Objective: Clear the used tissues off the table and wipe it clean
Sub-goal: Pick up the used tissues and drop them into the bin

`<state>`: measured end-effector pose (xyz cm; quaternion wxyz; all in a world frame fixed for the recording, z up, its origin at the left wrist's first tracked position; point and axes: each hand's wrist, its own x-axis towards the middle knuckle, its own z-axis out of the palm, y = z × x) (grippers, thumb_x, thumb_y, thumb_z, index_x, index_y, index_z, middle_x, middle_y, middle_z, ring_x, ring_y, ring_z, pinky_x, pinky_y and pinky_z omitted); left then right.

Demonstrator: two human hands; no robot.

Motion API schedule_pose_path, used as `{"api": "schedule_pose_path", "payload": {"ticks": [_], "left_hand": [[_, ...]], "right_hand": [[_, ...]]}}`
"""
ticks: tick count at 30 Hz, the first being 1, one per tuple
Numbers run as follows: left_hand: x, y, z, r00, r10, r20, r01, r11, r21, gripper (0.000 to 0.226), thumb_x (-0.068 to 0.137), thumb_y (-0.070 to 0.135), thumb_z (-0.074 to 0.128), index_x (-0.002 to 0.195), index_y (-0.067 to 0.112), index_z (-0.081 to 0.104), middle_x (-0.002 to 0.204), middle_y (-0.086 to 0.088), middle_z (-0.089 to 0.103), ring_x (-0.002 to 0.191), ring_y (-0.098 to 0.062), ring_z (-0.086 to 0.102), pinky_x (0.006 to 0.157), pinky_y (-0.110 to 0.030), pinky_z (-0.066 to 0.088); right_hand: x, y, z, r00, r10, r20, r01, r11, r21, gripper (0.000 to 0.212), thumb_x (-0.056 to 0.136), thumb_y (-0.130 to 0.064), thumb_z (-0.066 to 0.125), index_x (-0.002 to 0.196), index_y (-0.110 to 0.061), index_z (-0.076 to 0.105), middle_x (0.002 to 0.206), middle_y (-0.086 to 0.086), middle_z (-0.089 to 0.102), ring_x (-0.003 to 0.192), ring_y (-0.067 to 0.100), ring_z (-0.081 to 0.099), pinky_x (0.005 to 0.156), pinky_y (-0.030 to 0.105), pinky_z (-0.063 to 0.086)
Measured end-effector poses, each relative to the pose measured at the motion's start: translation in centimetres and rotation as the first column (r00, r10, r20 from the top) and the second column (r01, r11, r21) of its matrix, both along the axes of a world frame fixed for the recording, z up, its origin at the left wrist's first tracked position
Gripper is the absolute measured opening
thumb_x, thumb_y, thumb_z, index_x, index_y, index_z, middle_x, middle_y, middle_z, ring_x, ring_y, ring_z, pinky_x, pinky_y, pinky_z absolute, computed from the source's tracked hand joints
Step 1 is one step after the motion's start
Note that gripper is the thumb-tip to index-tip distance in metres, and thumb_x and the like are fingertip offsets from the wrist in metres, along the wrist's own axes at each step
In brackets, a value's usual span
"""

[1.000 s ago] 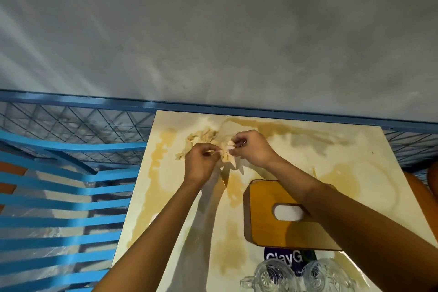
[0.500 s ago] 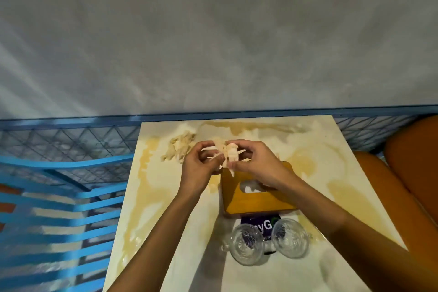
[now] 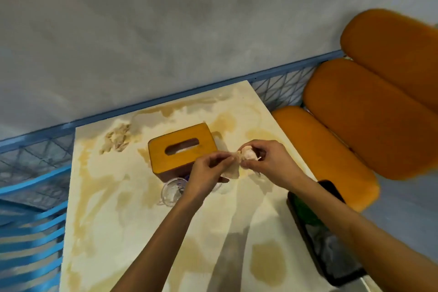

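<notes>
Left hand point(image 3: 208, 168) and right hand point(image 3: 267, 161) pinched a tissue point(image 3: 247, 153) mid-clearing; next would likely be the bin point(image 3: 327, 239), then the wad point(image 3: 117, 140) at the desk's point(image 3: 142, 232) far-left corner.

A mottled grey surface point(image 3: 166, 31) fills the upper half (wall or floor, it is hard to tell which), lit softly and evenly. Along its lower edge runs a blue rail point(image 3: 166, 99) with wire mesh point(image 3: 35, 156) beneath it, just behind the far edge of a pale, stained table point(image 3: 106, 220). Left of the table lie blue slats point(image 3: 30, 232), blurred. To the right sit three long orange cushions point(image 3: 355, 125) side by side, over a grey-blue floor point(image 3: 403, 208).
</notes>
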<state>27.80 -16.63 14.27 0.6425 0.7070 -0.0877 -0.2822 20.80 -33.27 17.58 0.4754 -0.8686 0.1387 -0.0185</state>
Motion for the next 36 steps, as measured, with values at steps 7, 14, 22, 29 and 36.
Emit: {"api": "schedule_pose_path", "payload": {"ticks": [7,14,22,29,36], "left_hand": [[-11.9,-8.5,-0.9,0.982,-0.179,-0.056,0.181,0.983,0.038,0.008,0.086,0.013,0.07,0.093,0.017,0.072,0.089,-0.008,0.073,0.082,-0.022,0.072,0.067,-0.042,0.06],[-23.1,-15.8,-3.5,0.954,-0.3,-0.006,0.298,0.945,0.138,0.008,0.089,0.016,0.068,0.09,0.021,0.073,0.087,0.003,0.075,0.083,-0.01,0.07,0.066,-0.023,0.055],[-33.2,-22.6,-7.5,0.879,-0.475,-0.036,0.474,0.863,0.175,0.009,0.088,0.016,0.068,0.095,0.02,0.072,0.087,0.003,0.074,0.08,-0.019,0.071,0.065,-0.038,0.059],[-38.0,-25.9,-13.3,0.774,-0.627,-0.087,0.623,0.731,0.28,0.025,0.086,0.011,0.065,0.106,0.025,0.066,0.106,0.008,0.071,0.092,-0.011,0.067,0.079,-0.031,0.056],[-39.4,-28.3,-17.5,0.716,-0.69,-0.108,0.672,0.639,0.375,0.037,0.087,0.005,0.062,0.124,0.013,0.063,0.118,-0.001,0.067,0.104,-0.014,0.064,0.096,-0.032,0.051]], "right_hand": [[-14.1,-8.1,-0.1,0.99,-0.127,-0.056,0.125,0.991,-0.049,0.025,0.079,-0.023,0.079,0.102,-0.018,0.071,0.089,-0.01,0.069,0.076,0.003,0.062,0.064,0.017,0.049],[-27.5,-15.2,-3.0,0.96,-0.252,-0.125,0.25,0.968,-0.036,0.022,0.076,-0.025,0.078,0.095,-0.018,0.07,0.08,0.008,0.068,0.071,0.027,0.061,0.062,0.045,0.046],[-39.5,-19.7,-8.9,0.855,-0.441,-0.274,0.461,0.887,0.013,0.017,0.077,-0.021,0.076,0.094,-0.02,0.072,0.086,0.001,0.073,0.081,0.017,0.069,0.075,0.043,0.057],[-46.2,-21.1,-15.5,0.715,-0.55,-0.432,0.59,0.806,-0.05,0.029,0.082,-0.018,0.074,0.11,-0.017,0.067,0.098,0.0,0.071,0.088,0.016,0.068,0.075,0.026,0.05],[-48.1,-22.4,-21.2,0.608,-0.616,-0.501,0.648,0.749,-0.137,0.037,0.085,-0.016,0.07,0.122,-0.013,0.062,0.109,0.008,0.07,0.097,0.023,0.067,0.086,0.033,0.052]]}}
